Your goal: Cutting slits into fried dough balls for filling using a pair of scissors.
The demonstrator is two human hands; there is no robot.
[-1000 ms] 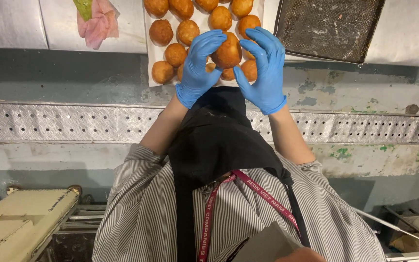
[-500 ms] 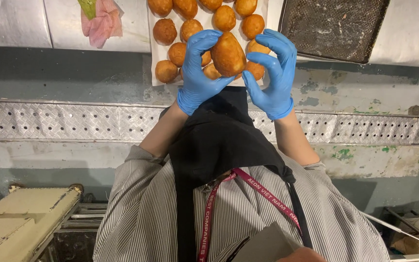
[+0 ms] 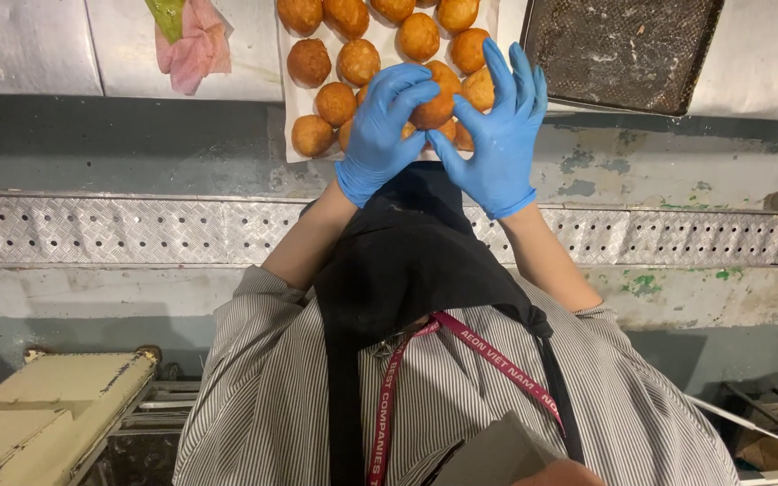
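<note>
- Blue nitrile covered both my hands; the left hand (image 3: 380, 135) and right hand (image 3: 497, 130) met over one fried ball (image 3: 434, 101), golden brown and rough-crusted.
- My left fingers (image 3: 400, 85) curled over the ball's near-left side, closed around it; my right thumb pressed its other side while the right fingers (image 3: 511, 76) stayed fanned out and straight, so that hand steadied more than gripped.
- I judged the two-handed hold suited a round, crumbly crust: pressure spread across several pads, nothing pinched hard.
- The ball sat between my fingertips, over the near edge of the paper (image 3: 294, 108), white and flat.
- More balls (image 3: 357, 61) lay beyond and to the left of my left fingers in loose rows, touching or nearly so, all similar in size, colour and pebbly surface.
- Just beyond my right fingers lay a dark tray (image 3: 623, 49), rectangular, with a crusted, speckled surface and a worn rim.
- Well off to the left of my left hand lay pale pink slices (image 3: 193, 49) with a green leaf (image 3: 168, 13) on top, soft and limp.
- Below my wrists ran a strip of ridged metal (image 3: 92, 229), dull grey with a raised pattern.
</note>
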